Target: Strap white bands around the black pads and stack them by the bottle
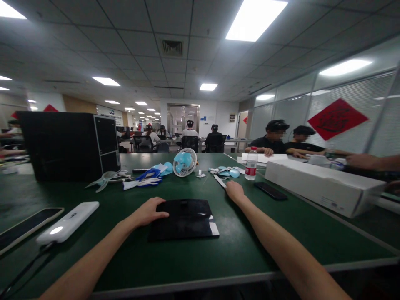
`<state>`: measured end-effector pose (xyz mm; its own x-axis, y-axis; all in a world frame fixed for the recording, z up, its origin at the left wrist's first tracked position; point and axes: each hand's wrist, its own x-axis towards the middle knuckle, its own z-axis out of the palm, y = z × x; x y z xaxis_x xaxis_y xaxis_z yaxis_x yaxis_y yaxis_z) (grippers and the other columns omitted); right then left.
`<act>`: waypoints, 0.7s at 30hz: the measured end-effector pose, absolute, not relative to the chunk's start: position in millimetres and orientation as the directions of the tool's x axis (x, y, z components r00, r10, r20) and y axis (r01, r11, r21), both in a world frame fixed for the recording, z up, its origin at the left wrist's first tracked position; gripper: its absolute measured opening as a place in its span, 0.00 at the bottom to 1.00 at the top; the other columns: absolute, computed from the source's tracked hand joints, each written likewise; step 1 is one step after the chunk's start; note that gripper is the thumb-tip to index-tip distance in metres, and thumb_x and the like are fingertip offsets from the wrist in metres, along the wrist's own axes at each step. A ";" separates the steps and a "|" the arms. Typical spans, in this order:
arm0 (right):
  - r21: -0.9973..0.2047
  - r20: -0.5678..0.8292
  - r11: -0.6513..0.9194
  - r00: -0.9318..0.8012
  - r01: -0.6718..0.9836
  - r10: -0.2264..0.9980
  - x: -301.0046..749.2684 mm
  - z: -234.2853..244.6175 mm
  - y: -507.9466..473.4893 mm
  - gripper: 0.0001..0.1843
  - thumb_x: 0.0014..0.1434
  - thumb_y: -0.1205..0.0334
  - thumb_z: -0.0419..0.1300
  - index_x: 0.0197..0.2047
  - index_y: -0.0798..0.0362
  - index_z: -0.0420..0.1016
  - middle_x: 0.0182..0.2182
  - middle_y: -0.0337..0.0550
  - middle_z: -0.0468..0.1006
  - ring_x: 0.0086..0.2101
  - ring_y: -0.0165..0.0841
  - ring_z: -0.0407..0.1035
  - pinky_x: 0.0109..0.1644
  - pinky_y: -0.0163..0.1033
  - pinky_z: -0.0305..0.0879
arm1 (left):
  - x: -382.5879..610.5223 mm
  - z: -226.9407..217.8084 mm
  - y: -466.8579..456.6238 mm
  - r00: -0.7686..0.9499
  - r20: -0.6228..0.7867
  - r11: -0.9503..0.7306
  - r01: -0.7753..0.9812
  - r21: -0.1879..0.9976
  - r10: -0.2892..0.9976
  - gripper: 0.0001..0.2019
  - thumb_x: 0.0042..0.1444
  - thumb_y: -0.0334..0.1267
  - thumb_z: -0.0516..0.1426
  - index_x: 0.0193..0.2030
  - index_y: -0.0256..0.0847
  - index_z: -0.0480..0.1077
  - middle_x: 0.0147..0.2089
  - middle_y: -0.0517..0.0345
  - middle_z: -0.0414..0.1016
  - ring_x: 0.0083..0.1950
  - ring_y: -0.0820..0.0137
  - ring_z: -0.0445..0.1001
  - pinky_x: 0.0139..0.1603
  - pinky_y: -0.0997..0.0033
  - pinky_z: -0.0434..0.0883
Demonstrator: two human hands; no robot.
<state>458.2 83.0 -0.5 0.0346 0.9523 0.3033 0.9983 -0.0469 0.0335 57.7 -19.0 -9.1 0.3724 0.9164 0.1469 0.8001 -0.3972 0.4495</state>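
A flat black rectangular panel [184, 221] lies on the green table in front of me, with a small notch near its far edge and a bright reflection at its near right corner. My left hand [151, 211] grips its far left corner, the thumb lying across the top. Beyond the panel's right side, my right hand [235, 191] is closed at the near end of a thin white strip [219, 180]; its fingertips are hidden. A black phone [270, 191] and a water bottle with a red cap [251, 163] are right of that hand.
A black computer case [62, 146] stands at the back left, near blue-and-white gloves [145, 179]. A small fan [185, 162] is centre back. At left are a white power bank [68, 222] with a cable and another phone [28, 227]. A long white box [321, 187] lies right, with people beyond.
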 end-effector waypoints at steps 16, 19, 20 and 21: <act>-0.086 0.494 -0.127 0.153 0.988 0.856 478.3 39.0 69.9 0.19 0.63 0.62 0.46 0.40 0.58 0.78 0.38 0.57 0.78 0.39 0.40 0.73 0.42 0.37 0.63 | 57.3 -5.8 -22.9 0.374 0.125 -0.387 0.796 0.466 0.919 0.36 0.47 0.62 0.56 0.58 0.41 0.65 0.60 0.49 0.65 0.60 0.56 0.63 0.59 0.61 0.61; -0.130 0.562 -0.081 0.141 0.988 0.815 480.0 54.4 59.4 0.19 0.62 0.59 0.47 0.36 0.57 0.79 0.35 0.55 0.79 0.35 0.38 0.72 0.36 0.36 0.61 | 56.5 -8.4 -21.7 0.379 0.134 -0.396 0.797 0.456 0.916 0.36 0.47 0.62 0.56 0.59 0.40 0.64 0.61 0.48 0.65 0.60 0.56 0.63 0.60 0.61 0.61; -0.145 0.579 -0.054 0.129 0.988 0.805 478.0 58.8 55.0 0.19 0.61 0.59 0.49 0.36 0.57 0.79 0.34 0.54 0.79 0.33 0.38 0.72 0.35 0.35 0.61 | 56.3 -9.4 -21.1 0.380 0.142 -0.401 0.798 0.450 0.914 0.36 0.47 0.61 0.56 0.59 0.40 0.64 0.61 0.48 0.65 0.60 0.56 0.63 0.60 0.60 0.61; -0.161 0.595 -0.019 0.113 0.987 0.796 474.5 62.9 50.0 0.18 0.60 0.59 0.50 0.35 0.56 0.79 0.33 0.53 0.79 0.33 0.37 0.72 0.34 0.35 0.60 | 56.1 -10.2 -20.4 0.378 0.155 -0.406 0.797 0.446 0.913 0.36 0.47 0.61 0.56 0.58 0.40 0.64 0.61 0.48 0.65 0.61 0.56 0.63 0.61 0.60 0.60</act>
<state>474.5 50.0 62.9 0.1130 0.7960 0.5946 0.9867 -0.0195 -0.1615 56.1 -20.4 -10.2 0.3784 0.9126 0.1547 0.7975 -0.4063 0.4460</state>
